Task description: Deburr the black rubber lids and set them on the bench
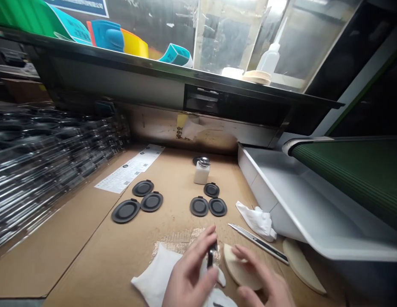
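Note:
Near the bottom centre, my left hand (192, 273) grips a black lid (211, 256), seen edge-on between the thumb and fingers. My right hand (265, 281) is beside it with fingers apart, over a cream round pad (232, 264); I cannot tell whether it touches the pad. A white cloth (160, 268) lies under and left of my left hand. Farther forward are two groups of flat black round lids with small tabs, one around this lid (199, 206) and one around this lid (125, 211).
A white pump bottle (202, 172) stands behind the lids. To the right are a utility knife (259, 243), crumpled white tissue (257, 219), another cream pad (302, 264), a white tray (281, 213) and a green conveyor belt (352, 175). Stacked clear plastic trays (51, 157) and a label sheet (131, 168) are left.

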Tool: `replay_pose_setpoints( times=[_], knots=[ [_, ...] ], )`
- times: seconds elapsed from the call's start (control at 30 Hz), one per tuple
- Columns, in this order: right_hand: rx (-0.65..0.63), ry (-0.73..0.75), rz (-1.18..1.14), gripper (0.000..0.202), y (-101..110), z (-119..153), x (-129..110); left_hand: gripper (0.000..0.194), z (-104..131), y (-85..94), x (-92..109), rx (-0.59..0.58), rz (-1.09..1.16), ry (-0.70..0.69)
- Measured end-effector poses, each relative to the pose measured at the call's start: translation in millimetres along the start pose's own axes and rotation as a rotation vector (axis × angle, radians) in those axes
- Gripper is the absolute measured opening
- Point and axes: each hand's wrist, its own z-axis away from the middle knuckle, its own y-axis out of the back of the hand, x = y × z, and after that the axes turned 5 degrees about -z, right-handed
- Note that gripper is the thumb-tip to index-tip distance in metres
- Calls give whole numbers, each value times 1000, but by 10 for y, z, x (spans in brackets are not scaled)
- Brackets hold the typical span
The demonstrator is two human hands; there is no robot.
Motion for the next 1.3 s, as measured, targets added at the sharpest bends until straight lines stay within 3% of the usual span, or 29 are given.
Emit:
replay_pose_setpoints(
  times=[0.1, 0.23, 0.37, 0.43, 0.6, 0.8, 1.07, 1.3],
  knots=[
    [13, 146, 376, 43, 46, -50, 153, 31, -151, 120, -19, -26, 439, 336],
    [-102, 100, 422, 34, 88, -132, 143, 29, -244, 200, -111, 7, 674, 470],
    [40, -27, 307, 31, 132, -260, 16, 31, -251, 193, -124, 38, 668, 506],
    [100, 11, 279, 31, 63, -307, -88, 32, -248, 182, -118, 53, 660, 514],
    [32, 282, 255, 23, -245, -404, -281, 34, -253, 145, -116, 73, 619, 512],
    [-7, 214, 262, 20, -169, -714, -114, 30, -284, 129, -97, 86, 538, 518],
    [8, 234, 172, 21, -260, -483, -263, 35, -278, 149, -151, 66, 592, 517],
    [-26, 158, 236, 19, -165, -727, -106, 30, -281, 133, -101, 104, 509, 516]
  ],
)
